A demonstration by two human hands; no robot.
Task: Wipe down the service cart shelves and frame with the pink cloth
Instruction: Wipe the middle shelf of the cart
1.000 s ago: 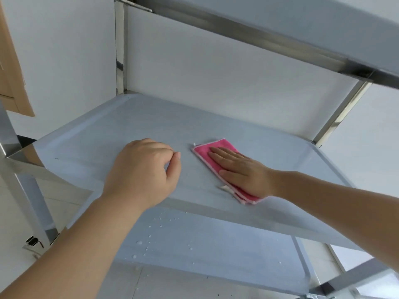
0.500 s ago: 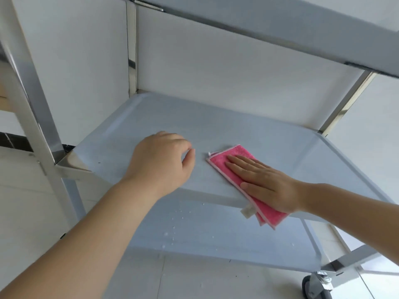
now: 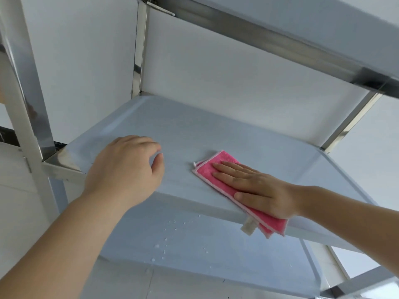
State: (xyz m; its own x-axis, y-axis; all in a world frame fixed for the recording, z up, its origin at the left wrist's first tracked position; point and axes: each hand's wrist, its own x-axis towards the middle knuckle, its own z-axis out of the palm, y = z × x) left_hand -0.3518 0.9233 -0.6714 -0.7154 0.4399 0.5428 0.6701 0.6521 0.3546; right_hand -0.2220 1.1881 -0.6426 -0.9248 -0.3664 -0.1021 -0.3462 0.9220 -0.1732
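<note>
Head view: a metal service cart w/ three shelves. The middle shelf (image 3: 216, 134) is flat, pale grey and a bit shiny, w/ a small raised rim all round.

The pink cloth (image 3: 228, 190) lies folded on the near right part of the middle shelf. Its near end hangs over the shelf's near edge, and a small white tag sticks out there.

The right hand (image 3: 257, 188) lies flat on the cloth, fingers straight and close together, pressing it down. No curl round it, just a flat push.

The left hand (image 3: 127, 171) is over the near left part of the shelf, well apart from the cloth. Its fingers are loosely bent and it holds nothing. Can't tell if it touches the shelf.

The bottom shelf (image 3: 194, 244) shows under the near edge, w/ little water drops (image 3: 166, 240) on it.

The top shelf (image 3: 302, 22) crosses the upper right. Shiny metal posts (image 3: 138, 61) stand at the corners. A plain white wall (image 3: 237, 87) is behind the cart, and pale floor shows at the left.
</note>
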